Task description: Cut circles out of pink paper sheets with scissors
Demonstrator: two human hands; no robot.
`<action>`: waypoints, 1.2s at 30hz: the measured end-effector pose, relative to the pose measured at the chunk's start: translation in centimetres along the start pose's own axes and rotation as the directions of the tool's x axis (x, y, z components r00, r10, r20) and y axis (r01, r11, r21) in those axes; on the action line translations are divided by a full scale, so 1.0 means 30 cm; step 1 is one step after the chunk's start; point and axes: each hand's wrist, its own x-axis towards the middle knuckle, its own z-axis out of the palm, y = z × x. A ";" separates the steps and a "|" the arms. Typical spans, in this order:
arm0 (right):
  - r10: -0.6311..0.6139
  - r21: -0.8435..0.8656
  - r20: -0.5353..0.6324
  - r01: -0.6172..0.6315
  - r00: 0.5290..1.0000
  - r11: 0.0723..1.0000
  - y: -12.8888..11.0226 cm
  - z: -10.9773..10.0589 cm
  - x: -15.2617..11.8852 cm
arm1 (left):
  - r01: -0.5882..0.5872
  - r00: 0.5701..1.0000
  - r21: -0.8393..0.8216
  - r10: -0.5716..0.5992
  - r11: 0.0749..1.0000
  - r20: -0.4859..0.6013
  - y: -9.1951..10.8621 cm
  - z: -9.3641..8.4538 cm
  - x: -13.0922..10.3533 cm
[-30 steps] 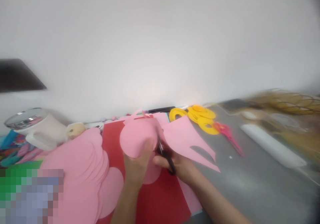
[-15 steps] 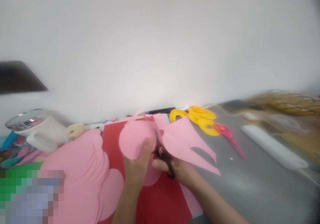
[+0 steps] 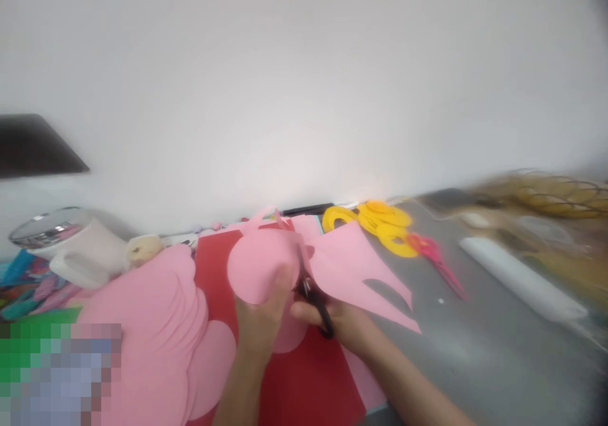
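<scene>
Left hand (image 3: 260, 323): grip clamped on round pink paper disc (image 3: 256, 263), lying mostly ahead. Right hand (image 3: 346, 326): grip clamped on black-handled metal scissors (image 3: 313, 295), blades at disc's right edge. Handling: turn disc, steady blades.

Matt, smooth paper in the pink cutouts (image 3: 142, 306) at left and red sheet (image 3: 308, 382) – plastic-looking handles (image 3: 326, 326) on the black scissors (image 3: 311, 293) – glossy, metal-looking top (image 3: 47, 226) on the smooth mug (image 3: 107, 249), soft sheen across the grey tabletop (image 3: 456, 350)

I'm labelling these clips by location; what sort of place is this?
Probably a craft table by a wall: black scissors, a pile of pink paper cutouts and yellow paper rings.
</scene>
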 end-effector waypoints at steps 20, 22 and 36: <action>0.081 0.045 -0.006 -0.081 0.997 0.996 -0.003 0.013 -0.004 | -0.023 0.999 0.035 0.024 0.999 -0.034 0.005 -0.004 0.003; 0.065 0.027 -0.008 -0.065 0.998 0.998 0.002 0.012 -0.004 | -0.031 0.999 0.013 0.032 0.999 -0.038 0.006 -0.003 0.004; -0.042 -0.027 -0.078 0.040 0.996 0.999 0.022 -0.004 0.005 | -0.026 1.000 0.069 0.025 0.997 0.016 0.033 -0.005 -0.005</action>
